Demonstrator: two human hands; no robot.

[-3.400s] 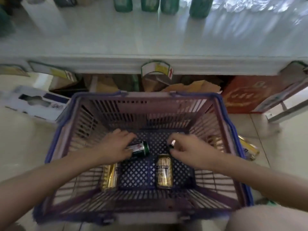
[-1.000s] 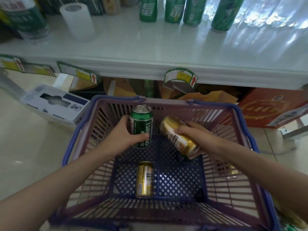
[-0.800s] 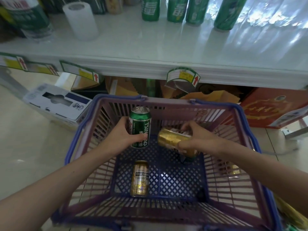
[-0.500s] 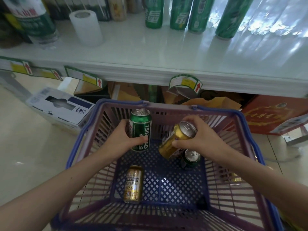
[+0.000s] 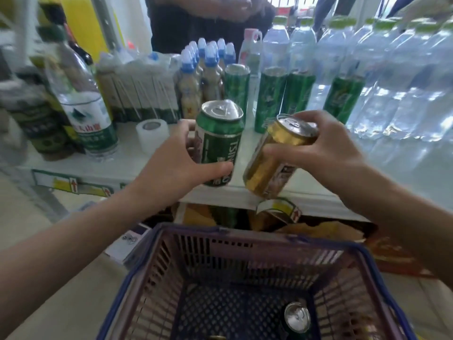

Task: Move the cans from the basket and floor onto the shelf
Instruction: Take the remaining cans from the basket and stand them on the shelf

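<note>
My left hand (image 5: 169, 168) grips an upright green can (image 5: 219, 141) over the front of the white shelf (image 5: 127, 165). My right hand (image 5: 326, 153) holds a gold can (image 5: 269, 165), tilted with its top leaning right, above the shelf's front edge. Below, the purple basket (image 5: 247, 239) stands on the floor with one upright green can (image 5: 295, 320) in its bottom right. A gold rim shows at the basket's bottom edge. Several green cans (image 5: 269, 99) stand in a row further back on the shelf.
Large water bottles (image 5: 397, 89) fill the shelf's right side. Small blue-capped bottles (image 5: 208, 67), a white tape roll (image 5: 152, 133) and a big labelled bottle (image 5: 85, 111) stand left. A person in dark clothes (image 5: 196, 18) stands behind the shelf. Cardboard boxes (image 5: 318, 231) sit under it.
Both hands have lifted their cans out of the basket and up to shelf height. My view has tilted up from the basket to the shelf.
</note>
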